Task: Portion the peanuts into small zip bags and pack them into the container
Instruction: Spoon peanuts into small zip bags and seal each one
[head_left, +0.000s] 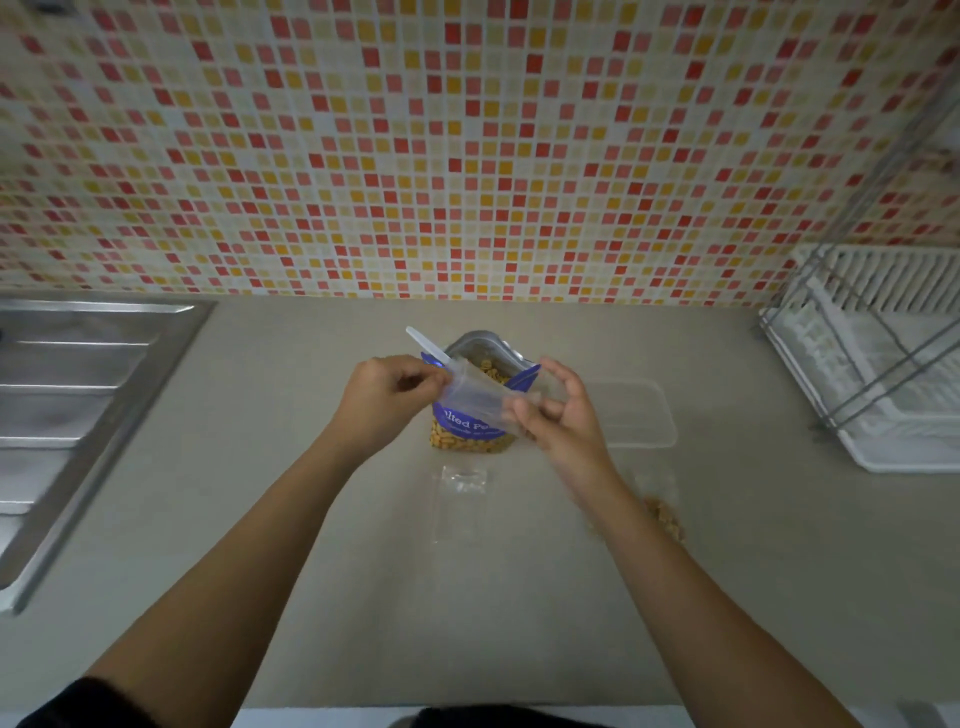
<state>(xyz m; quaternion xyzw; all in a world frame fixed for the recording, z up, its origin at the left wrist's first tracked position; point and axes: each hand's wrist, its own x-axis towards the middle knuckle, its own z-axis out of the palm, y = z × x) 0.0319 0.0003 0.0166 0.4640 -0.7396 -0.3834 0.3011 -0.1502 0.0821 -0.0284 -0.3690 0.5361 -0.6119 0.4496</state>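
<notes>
Head view: mid frame, the left hand (387, 397) & right hand (558, 415) hold up a small clear zip bag (480, 397) btwn them. Left fingers pinch its top left corner; right fingers pinch its right end. Just behind stands the blue peanut bag (454, 423), top open, nuts showing, w/ a white spoon (427, 345) sticking out. The clear container (641, 415) sits on the counter (311, 519), just right of the right hand. Flat empty bags (462, 480) lie below the peanut bag. A bag w/ nuts (665, 512) peeks out by the right arm. Sink (78, 389) at left, dish rack (883, 364) at right.
</notes>
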